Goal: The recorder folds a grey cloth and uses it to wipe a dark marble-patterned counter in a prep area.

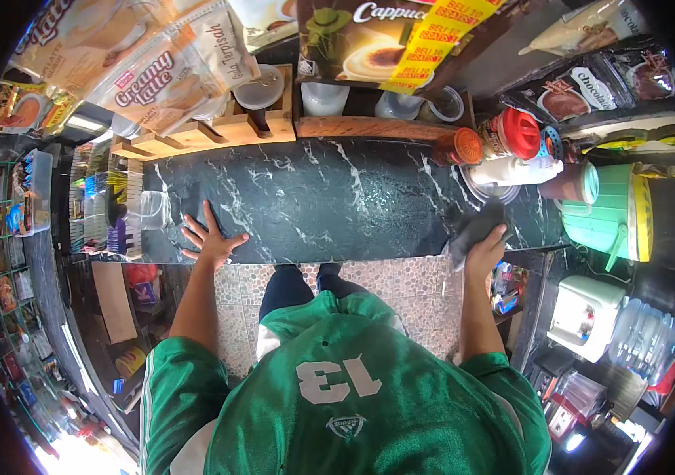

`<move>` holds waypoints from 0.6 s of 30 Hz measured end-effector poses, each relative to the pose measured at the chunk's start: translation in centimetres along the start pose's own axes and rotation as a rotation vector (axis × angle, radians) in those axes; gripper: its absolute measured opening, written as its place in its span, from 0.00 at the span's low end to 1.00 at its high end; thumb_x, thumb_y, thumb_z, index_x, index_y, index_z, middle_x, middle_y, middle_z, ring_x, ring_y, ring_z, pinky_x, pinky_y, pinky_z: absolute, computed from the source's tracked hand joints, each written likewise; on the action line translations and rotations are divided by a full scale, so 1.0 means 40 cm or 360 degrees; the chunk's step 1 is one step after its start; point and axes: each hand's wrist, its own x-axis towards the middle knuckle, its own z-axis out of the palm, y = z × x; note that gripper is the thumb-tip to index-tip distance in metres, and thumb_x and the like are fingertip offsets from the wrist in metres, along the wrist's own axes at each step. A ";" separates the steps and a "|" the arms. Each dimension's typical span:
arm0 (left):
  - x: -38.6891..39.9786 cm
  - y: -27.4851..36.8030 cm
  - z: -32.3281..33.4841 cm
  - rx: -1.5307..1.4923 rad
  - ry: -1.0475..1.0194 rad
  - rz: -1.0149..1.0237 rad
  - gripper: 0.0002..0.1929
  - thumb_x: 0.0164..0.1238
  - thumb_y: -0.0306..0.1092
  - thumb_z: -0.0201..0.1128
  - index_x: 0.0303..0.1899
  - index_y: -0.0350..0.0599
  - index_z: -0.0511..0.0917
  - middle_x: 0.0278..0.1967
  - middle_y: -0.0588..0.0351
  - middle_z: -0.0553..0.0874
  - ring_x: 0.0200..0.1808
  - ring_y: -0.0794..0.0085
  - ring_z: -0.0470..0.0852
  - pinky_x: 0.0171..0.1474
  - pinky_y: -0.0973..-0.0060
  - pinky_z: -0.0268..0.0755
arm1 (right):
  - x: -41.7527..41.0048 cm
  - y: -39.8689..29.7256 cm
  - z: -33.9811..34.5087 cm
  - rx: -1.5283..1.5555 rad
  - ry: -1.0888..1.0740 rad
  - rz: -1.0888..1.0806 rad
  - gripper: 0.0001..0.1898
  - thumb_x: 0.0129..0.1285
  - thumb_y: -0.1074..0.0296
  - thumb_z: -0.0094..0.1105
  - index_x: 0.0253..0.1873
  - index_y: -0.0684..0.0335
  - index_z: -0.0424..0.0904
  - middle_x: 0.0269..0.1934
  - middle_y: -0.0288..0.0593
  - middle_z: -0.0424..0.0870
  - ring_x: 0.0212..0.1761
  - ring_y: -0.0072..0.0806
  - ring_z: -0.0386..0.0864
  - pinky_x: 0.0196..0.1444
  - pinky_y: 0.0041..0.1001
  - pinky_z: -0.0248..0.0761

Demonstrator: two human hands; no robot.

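Note:
A black marble-patterned countertop (313,202) stretches across in front of me, with a wet sheen right of its middle. My left hand (212,240) rests on its left part, palm down and fingers spread, holding nothing. Just left of that hand stands a clear plastic cup (152,209). At the right, my right hand (486,252) grips a dark grey cloth (472,233) against the counter near the front edge. Behind the cloth sit a white bottle lying or leaning (509,172) and a round clear-rimmed tray or lid (494,193), partly hidden.
Along the back runs a wooden rack (212,139) with lidded containers, under hanging drink packets (153,89). Right of it cluster a red-lidded jar (515,133), an orange-lidded jar (462,146) and a brown tumbler (569,183). A green bucket (598,208) stands at the right end.

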 end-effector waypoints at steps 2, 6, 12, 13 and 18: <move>-0.004 -0.001 0.000 0.0010 -0.0004 -0.0018 0.80 0.41 0.72 0.86 0.87 0.87 0.26 0.86 0.42 0.13 0.86 0.39 0.11 0.74 0.18 0.13 | 0.031 0.023 0.007 -0.0374 0.0155 -0.0141 0.39 0.89 0.40 0.37 0.64 0.81 0.81 0.49 0.71 0.89 0.50 0.63 0.85 0.57 0.47 0.75; -0.008 -0.004 0.000 0.0009 -0.0003 -0.0038 0.79 0.41 0.73 0.85 0.87 0.87 0.27 0.86 0.43 0.13 0.86 0.40 0.11 0.74 0.19 0.13 | 0.013 -0.012 0.112 -0.0806 -0.0191 0.0112 0.34 0.88 0.43 0.38 0.78 0.69 0.71 0.61 0.71 0.86 0.61 0.67 0.84 0.63 0.51 0.75; -0.005 -0.006 0.005 -0.0003 0.0010 -0.0007 0.79 0.41 0.73 0.85 0.87 0.86 0.27 0.86 0.42 0.14 0.86 0.39 0.12 0.74 0.18 0.13 | -0.057 0.059 0.343 -0.1184 -0.0198 0.0162 0.35 0.88 0.40 0.34 0.89 0.53 0.55 0.91 0.44 0.50 0.93 0.49 0.42 0.89 0.57 0.41; -0.009 -0.009 0.007 -0.0001 0.0012 -0.0009 0.80 0.42 0.74 0.85 0.87 0.85 0.27 0.86 0.42 0.14 0.86 0.39 0.12 0.74 0.18 0.13 | -0.055 0.048 0.350 -0.1169 -0.0184 0.0225 0.35 0.88 0.40 0.33 0.89 0.53 0.55 0.91 0.44 0.50 0.93 0.49 0.42 0.89 0.56 0.41; -0.004 0.006 -0.011 0.0022 -0.0048 -0.0032 0.80 0.43 0.73 0.84 0.87 0.84 0.25 0.85 0.39 0.14 0.86 0.37 0.12 0.73 0.17 0.14 | -0.065 -0.035 0.360 -0.1086 -0.0330 0.0357 0.38 0.87 0.36 0.31 0.89 0.54 0.55 0.91 0.45 0.51 0.92 0.51 0.47 0.85 0.58 0.49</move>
